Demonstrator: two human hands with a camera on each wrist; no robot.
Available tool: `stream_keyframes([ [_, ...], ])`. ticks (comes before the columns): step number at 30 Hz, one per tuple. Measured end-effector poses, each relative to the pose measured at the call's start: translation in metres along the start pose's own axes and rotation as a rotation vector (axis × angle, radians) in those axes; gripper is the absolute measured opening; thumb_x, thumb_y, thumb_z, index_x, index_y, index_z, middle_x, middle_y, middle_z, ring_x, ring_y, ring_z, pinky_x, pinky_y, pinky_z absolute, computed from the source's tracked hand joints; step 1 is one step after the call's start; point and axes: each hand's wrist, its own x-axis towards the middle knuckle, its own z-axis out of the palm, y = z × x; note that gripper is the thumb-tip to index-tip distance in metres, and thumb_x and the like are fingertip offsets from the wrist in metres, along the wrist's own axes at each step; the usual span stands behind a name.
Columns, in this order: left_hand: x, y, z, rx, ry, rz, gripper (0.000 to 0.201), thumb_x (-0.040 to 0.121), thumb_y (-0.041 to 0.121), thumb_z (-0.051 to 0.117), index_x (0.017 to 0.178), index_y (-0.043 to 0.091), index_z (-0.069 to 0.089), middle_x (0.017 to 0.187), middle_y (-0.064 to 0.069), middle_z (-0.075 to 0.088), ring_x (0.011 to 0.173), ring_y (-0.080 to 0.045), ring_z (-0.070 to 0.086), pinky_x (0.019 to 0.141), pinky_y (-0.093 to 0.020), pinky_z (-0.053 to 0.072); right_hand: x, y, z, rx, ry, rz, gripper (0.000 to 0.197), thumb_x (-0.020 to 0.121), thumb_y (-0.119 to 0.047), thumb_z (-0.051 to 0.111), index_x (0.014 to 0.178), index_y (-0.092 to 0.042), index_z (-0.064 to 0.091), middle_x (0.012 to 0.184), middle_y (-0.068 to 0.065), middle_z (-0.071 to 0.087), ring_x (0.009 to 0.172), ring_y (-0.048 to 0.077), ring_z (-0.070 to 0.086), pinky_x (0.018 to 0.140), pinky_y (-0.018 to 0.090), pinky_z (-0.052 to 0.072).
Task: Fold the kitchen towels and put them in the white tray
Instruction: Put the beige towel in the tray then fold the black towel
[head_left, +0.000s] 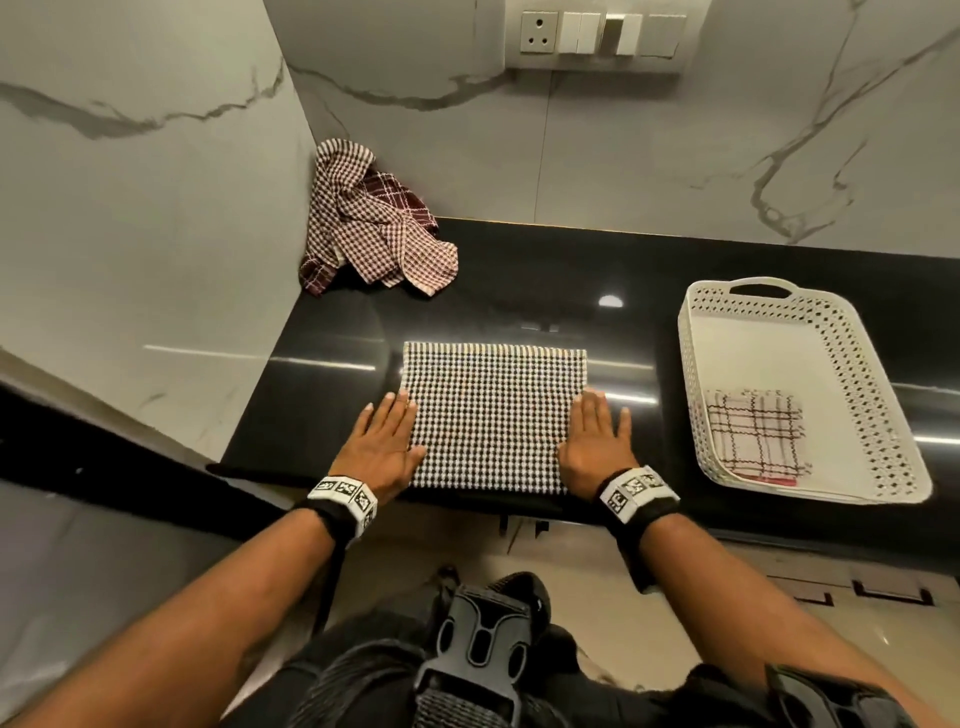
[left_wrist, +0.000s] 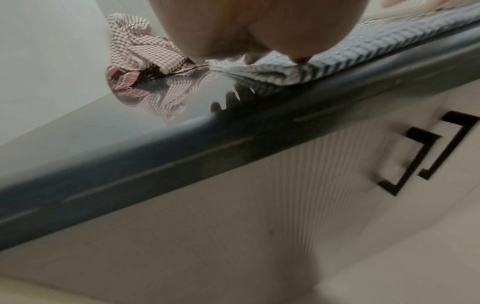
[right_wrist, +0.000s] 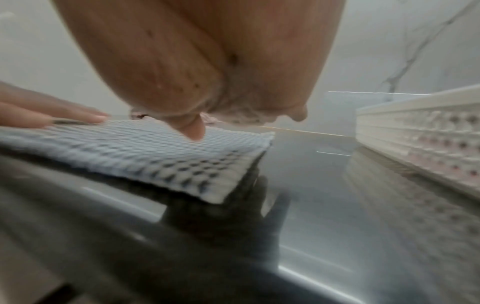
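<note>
The left hand (head_left: 382, 441) and the right hand (head_left: 597, 441) lay flat with straight fingers on the 2 sides of the checked towel (head_left: 493, 415) at the front of the desk (head_left: 519, 291) — most likely to smooth it before the next fold. The white tray (head_left: 883, 415) sat to the right with 1 folded towel (head_left: 753, 436) inside, and the towel pile (head_left: 374, 218) waited in the corner — both wrist views were blurry, so the fingertips were hard to see.

We find no legible words, brand names or numbers anywhere in these views. The only markings are black-and-white coded squares on the wristband (head_left: 343, 498) just behind the left hand (head_left: 382, 447) and the wristband (head_left: 636, 491) behind the right hand (head_left: 597, 441), which carry no legible characters.
</note>
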Motion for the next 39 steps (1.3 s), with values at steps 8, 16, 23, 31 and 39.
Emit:
stream_keyframes([
  [8, -0.003, 0.057, 0.02, 0.011, -0.008, 0.039, 0.087, 0.085, 0.069, -0.003, 0.157, 0.02, -0.004, 0.163, -0.002, -0.016, 0.152, -0.021, -0.012, 0.121, -0.043, -0.011, -0.024, -0.03, 0.058, 0.001, 0.012, -0.18, 0.083, 0.098, -0.062, 0.019, 0.156, -0.012, -0.013, 0.162, 0.007, -0.025, 0.148, 0.023, -0.026, 0.119, 0.049, -0.017],
  [16, -0.052, 0.02, 0.04, 0.006, 0.09, 0.028, 0.092, 0.09, 0.031, 0.054, 0.156, 0.015, -0.008, 0.16, -0.003, -0.021, 0.149, -0.017, -0.016, 0.122, -0.037, -0.008, -0.05, 0.034, 0.071, -0.119, 0.145, -0.261, 0.104, 0.09, -0.049, 0.06, 0.156, -0.013, -0.012, 0.157, 0.006, -0.028, 0.148, 0.025, -0.022, 0.12, 0.045, -0.011],
  [23, -0.079, 0.004, 0.037, -0.438, 0.334, 0.048, 0.05, 0.07, -0.006, 0.069, 0.114, 0.017, 0.065, 0.126, -0.008, 0.065, 0.116, -0.026, 0.062, 0.102, -0.029, 0.042, -0.087, 0.044, 0.088, 0.335, 0.426, -0.285, 0.054, 0.078, 0.007, 0.069, 0.128, -0.014, 0.065, 0.14, 0.007, 0.058, 0.132, 0.022, 0.052, 0.113, 0.041, 0.036],
  [31, -0.03, -0.007, -0.02, -0.54, 0.271, -0.217, 0.02, 0.101, 0.034, 0.048, 0.092, 0.016, 0.051, 0.09, -0.019, 0.068, 0.086, -0.041, 0.063, 0.072, -0.043, 0.047, -0.067, 0.014, 0.013, 0.681, 0.395, 0.027, 0.019, 0.1, -0.022, 0.054, 0.084, -0.015, 0.06, 0.079, 0.0, 0.065, 0.074, 0.017, 0.058, 0.065, 0.029, 0.039],
  [39, 0.033, -0.008, -0.027, -0.377, 0.06, -0.267, 0.026, 0.105, 0.031, 0.036, 0.113, 0.009, 0.046, 0.115, -0.021, 0.065, 0.107, -0.042, 0.062, 0.085, -0.046, 0.047, -0.012, -0.009, 0.016, 0.587, 0.302, 0.42, 0.027, 0.103, -0.025, 0.037, 0.108, -0.004, 0.054, 0.114, 0.024, 0.063, 0.104, 0.041, 0.061, 0.086, 0.04, 0.046],
])
